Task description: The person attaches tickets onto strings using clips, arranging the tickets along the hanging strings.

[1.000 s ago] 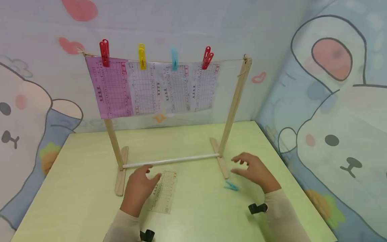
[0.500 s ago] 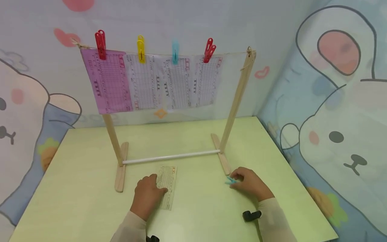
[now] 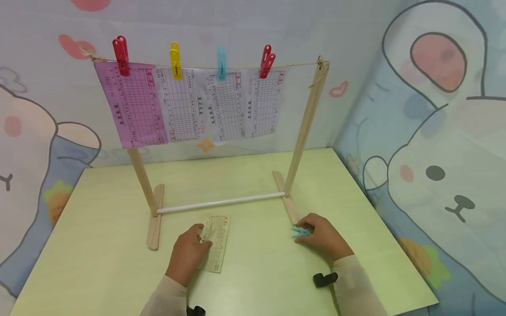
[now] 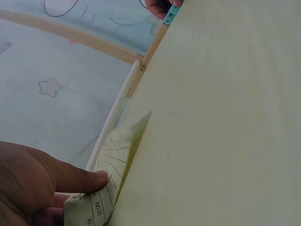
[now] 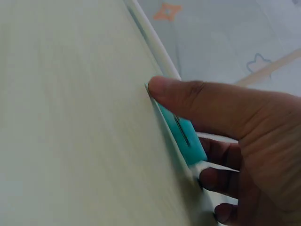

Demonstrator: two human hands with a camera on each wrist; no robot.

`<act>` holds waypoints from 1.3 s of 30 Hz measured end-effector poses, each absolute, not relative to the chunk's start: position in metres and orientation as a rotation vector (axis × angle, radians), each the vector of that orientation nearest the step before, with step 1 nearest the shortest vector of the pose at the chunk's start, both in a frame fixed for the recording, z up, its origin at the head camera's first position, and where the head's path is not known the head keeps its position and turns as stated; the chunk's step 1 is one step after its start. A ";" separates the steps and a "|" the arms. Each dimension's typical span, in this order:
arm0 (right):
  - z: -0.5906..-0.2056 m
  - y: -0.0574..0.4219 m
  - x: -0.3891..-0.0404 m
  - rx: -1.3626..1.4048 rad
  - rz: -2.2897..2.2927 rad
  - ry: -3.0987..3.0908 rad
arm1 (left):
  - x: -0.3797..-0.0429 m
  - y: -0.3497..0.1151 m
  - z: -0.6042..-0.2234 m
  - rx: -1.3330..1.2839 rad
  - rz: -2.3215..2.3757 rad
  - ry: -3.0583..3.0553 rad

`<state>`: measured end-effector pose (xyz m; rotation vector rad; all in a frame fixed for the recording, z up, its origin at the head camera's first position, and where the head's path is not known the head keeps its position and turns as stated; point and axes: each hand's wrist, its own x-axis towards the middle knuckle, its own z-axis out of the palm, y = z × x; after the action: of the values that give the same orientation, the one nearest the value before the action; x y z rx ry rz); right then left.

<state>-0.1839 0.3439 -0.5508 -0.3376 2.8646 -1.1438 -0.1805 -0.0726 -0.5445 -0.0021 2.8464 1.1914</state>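
Observation:
A pale yellow printed slip [image 3: 218, 245] with a ruled table on it lies in front of the rack. My left hand [image 3: 186, 254] pinches its left edge; in the left wrist view the thumb presses on the slip [image 4: 107, 186], which bends up off the table, with fingertips partly hidden behind it. At the foot of the rack's right leg, my right hand [image 3: 325, 237] holds a light blue clothespin [image 3: 299, 232] between thumb and fingers. Close up in the right wrist view, the clothespin [image 5: 187, 141] is low over the table, partly covered by the thumb.
A wooden rack with a white crossbar [image 3: 221, 203] stands behind both hands. From its string hang a purple slip [image 3: 136, 107] and several white slips [image 3: 182, 105], held by red [image 3: 121, 55], yellow [image 3: 175, 61] and blue clothespins [image 3: 222, 63]. A cartoon-print backdrop [image 3: 356, 101] encloses the table [image 3: 257, 281].
My right hand has come down to the blue clothespin and taken hold of it. My left hand has moved onto the yellow slip and now pinches its edge.

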 end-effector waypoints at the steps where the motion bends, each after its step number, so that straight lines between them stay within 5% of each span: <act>1: -0.552 0.342 -0.184 -0.338 -1.140 2.876 | -0.181 -0.072 -0.544 -0.007 1.204 2.849; 19: -0.504 0.355 -0.182 -0.250 -1.662 2.691 | -0.191 -0.050 -0.531 0.010 1.795 2.761; 23: -0.444 0.360 -0.190 -0.405 -1.750 2.675 | -0.202 -0.026 -0.496 0.093 2.050 2.561; 32: -0.240 0.327 -0.212 -0.901 -1.929 2.850 | -0.245 0.053 -0.373 0.467 2.492 2.203; 39: -0.146 0.294 -0.250 -0.775 -1.940 2.977 | -0.270 0.098 -0.314 0.468 2.650 1.941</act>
<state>-0.2496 0.2939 -0.1457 -0.7755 2.9772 -1.9404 -0.2704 0.0979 -0.3143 0.4679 1.9408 2.6500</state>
